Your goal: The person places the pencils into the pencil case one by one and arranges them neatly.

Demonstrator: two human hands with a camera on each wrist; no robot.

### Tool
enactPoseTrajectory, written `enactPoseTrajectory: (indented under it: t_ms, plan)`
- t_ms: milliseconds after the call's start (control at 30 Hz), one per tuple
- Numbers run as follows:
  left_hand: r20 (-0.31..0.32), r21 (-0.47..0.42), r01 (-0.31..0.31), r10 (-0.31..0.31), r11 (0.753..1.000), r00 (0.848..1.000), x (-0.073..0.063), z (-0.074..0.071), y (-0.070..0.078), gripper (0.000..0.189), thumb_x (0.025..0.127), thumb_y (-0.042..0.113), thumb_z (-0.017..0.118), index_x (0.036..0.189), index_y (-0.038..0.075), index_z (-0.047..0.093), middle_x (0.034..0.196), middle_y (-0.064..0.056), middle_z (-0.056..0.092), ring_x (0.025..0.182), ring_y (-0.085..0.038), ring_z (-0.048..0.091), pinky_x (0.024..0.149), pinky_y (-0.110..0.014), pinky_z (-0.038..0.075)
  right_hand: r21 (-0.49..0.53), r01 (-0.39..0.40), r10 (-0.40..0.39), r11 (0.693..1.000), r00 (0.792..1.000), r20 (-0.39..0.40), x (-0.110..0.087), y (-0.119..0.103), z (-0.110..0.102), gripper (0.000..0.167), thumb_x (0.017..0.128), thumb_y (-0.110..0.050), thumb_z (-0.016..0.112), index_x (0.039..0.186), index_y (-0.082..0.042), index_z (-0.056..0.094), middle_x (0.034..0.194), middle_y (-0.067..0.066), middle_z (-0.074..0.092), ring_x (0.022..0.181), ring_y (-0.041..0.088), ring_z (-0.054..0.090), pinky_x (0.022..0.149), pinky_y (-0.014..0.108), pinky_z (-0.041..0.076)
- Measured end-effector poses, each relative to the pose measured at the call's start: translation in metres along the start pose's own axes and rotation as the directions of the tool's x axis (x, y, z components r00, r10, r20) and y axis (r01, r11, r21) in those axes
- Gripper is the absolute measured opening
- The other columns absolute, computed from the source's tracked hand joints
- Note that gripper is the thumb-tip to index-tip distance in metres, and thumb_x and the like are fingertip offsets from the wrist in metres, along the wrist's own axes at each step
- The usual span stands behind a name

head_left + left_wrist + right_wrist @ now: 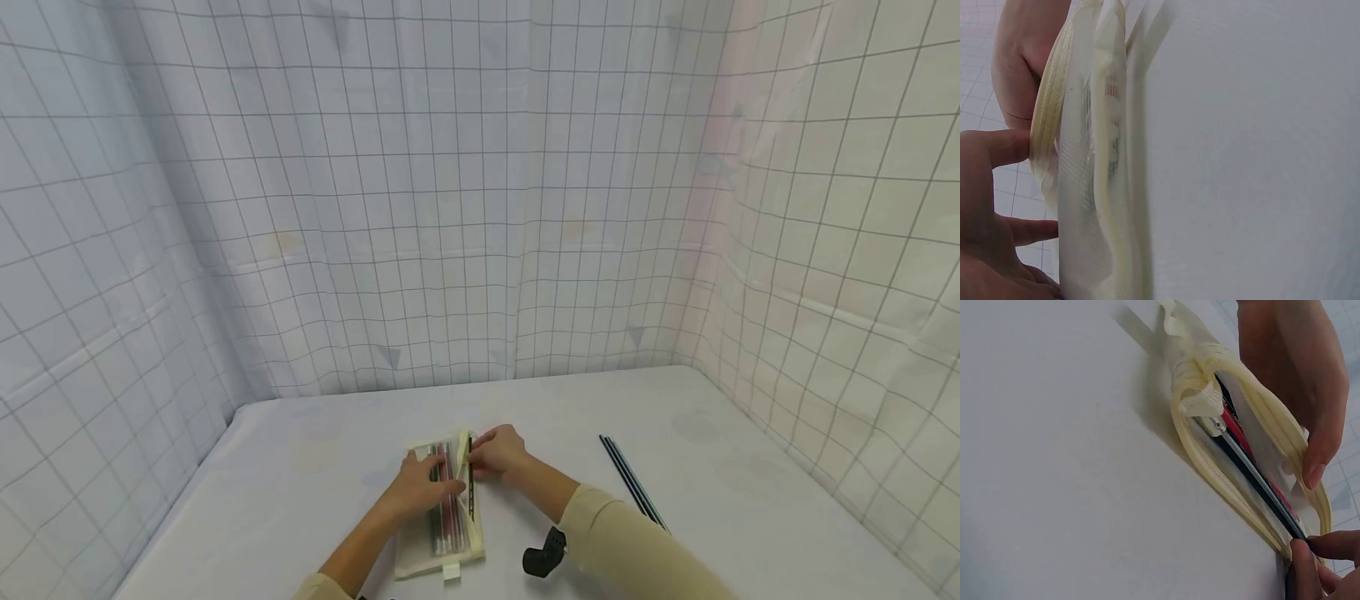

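Two bare hands work at a cream zip pouch (414, 546) lying on a white-covered table (315, 500), near the front and roughly in the middle. The pouch's see-through face shows several pencils inside, lying lengthwise, and a small white tab (451, 572) sticks out at its near end.

The left hand (422, 488) rests on the pouch with its fingers spread and nearly straight; its thumb presses against one edge of the zip, which gapes wide. The right hand (499, 452) is at the pouch's right side, thumb and fingers closed in a pinch on a dark pencil (1266, 488) with a silver band at its far end. That pencil lies along the mouth of the pouch, and a red pencil (1241, 434) shows just beside it, inside.

Well to the right, a few dark, slender pencils (634, 483) lie side by side on the table. A small black object (545, 554) shows next to the right sleeve (637, 542), which is pale cream. Behind everything hangs a white curtain (420, 167) with a grid of thin dark lines.
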State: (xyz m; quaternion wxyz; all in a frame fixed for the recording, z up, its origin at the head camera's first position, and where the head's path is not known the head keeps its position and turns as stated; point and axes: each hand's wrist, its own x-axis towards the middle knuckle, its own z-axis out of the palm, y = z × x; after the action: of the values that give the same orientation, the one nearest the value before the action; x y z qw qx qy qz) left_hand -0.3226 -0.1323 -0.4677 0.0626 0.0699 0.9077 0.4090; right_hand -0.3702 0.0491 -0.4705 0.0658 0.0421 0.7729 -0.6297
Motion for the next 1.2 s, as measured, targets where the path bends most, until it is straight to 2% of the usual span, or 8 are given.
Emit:
enactPoseTrajectory:
  t_ms: [267,367,433,533,667,833,1033,1200]
  plan:
    - [0.002,-0.016,-0.017,0.017,1.0,1.0,-0.001,-0.002,0.004,0.077,0.09,0.04,0.076,0.148,-0.004,0.051,0.157,-0.048,0.007,0.141,-0.068,0.015,0.106,-0.078,0.025,-0.072,0.083,-0.079,0.994,0.995,0.069,-0.004,-0.006,0.006,0.009,0.083,0.006,0.081,0.087,0.004,0.073,0.076,0.012,0.07,0.056,0.016,0.067,0.053,0.029,0.058]
    - [0.005,-0.019,-0.016,0.016,1.0,1.0,-0.001,-0.001,0.004,0.078,0.09,0.041,0.077,0.148,-0.003,0.051,0.158,-0.047,0.007,0.142,-0.068,0.016,0.106,-0.078,0.026,-0.133,0.082,-0.068,0.988,0.992,0.11,-0.003,-0.009,0.005,0.008,0.084,0.006,0.079,0.083,0.002,0.072,0.072,0.012,0.069,0.055,0.015,0.065,0.051,0.028,0.057]
    - [0.007,-0.02,-0.017,0.017,1.0,1.0,-0.001,-0.001,0.004,0.079,0.089,0.043,0.077,0.148,-0.003,0.051,0.158,-0.047,0.007,0.142,-0.068,0.016,0.106,-0.078,0.026,-0.165,0.06,-0.034,0.984,0.987,0.155,-0.003,-0.011,0.003,0.01,0.086,0.007,0.077,0.082,0.0,0.071,0.07,0.011,0.069,0.054,0.015,0.064,0.049,0.027,0.056]
    - [0.008,-0.022,-0.018,0.018,1.0,1.0,0.0,-0.001,0.004,0.081,0.089,0.045,0.078,0.148,-0.003,0.051,0.158,-0.047,0.007,0.142,-0.067,0.015,0.106,-0.078,0.025,-0.149,0.021,0.015,0.989,0.972,0.236,-0.003,-0.01,0.001,0.01,0.087,0.011,0.073,0.085,0.002,0.072,0.071,0.013,0.071,0.056,0.016,0.066,0.051,0.026,0.056]
    - [0.017,-0.032,-0.025,0.026,0.999,1.0,-0.001,-0.001,0.003,0.081,0.09,0.045,0.077,0.148,-0.004,0.05,0.158,-0.047,0.008,0.142,-0.068,0.015,0.104,-0.079,0.026,-0.081,0.002,0.023,0.997,0.952,0.306,-0.003,-0.008,0.001,0.012,0.089,0.014,0.068,0.095,0.007,0.075,0.077,0.015,0.072,0.062,0.018,0.069,0.055,0.027,0.057]
    - [0.027,-0.019,-0.042,0.042,0.999,0.999,-0.002,-0.001,0.002,0.079,0.09,0.046,0.077,0.147,-0.004,0.051,0.157,-0.048,0.01,0.141,-0.068,0.017,0.102,-0.079,0.029,-0.036,-0.01,0.021,0.999,0.942,0.334,-0.005,-0.007,0.001,0.015,0.089,0.013,0.067,0.101,0.008,0.074,0.081,0.016,0.072,0.067,0.021,0.071,0.056,0.027,0.057]
    - [0.014,0.013,-0.05,0.05,0.999,0.999,-0.001,-0.001,0.003,0.081,0.089,0.048,0.077,0.145,-0.005,0.053,0.156,-0.049,0.012,0.141,-0.068,0.017,0.103,-0.079,0.028,-0.051,-0.006,0.023,0.999,0.937,0.349,-0.007,-0.011,-0.01,0.016,0.09,0.008,0.072,0.106,0.008,0.074,0.086,0.015,0.073,0.073,0.022,0.071,0.057,0.031,0.057]
    - [0.011,0.017,-0.038,0.038,0.999,0.999,-0.002,-0.002,0.002,0.079,0.089,0.043,0.076,0.146,-0.006,0.051,0.156,-0.049,0.011,0.141,-0.069,0.017,0.104,-0.079,0.027,-0.046,-0.042,0.056,0.998,0.93,0.363,-0.006,-0.015,-0.02,0.022,0.09,0.006,0.074,0.112,0.006,0.073,0.093,0.016,0.074,0.075,0.023,0.073,0.058,0.031,0.058]
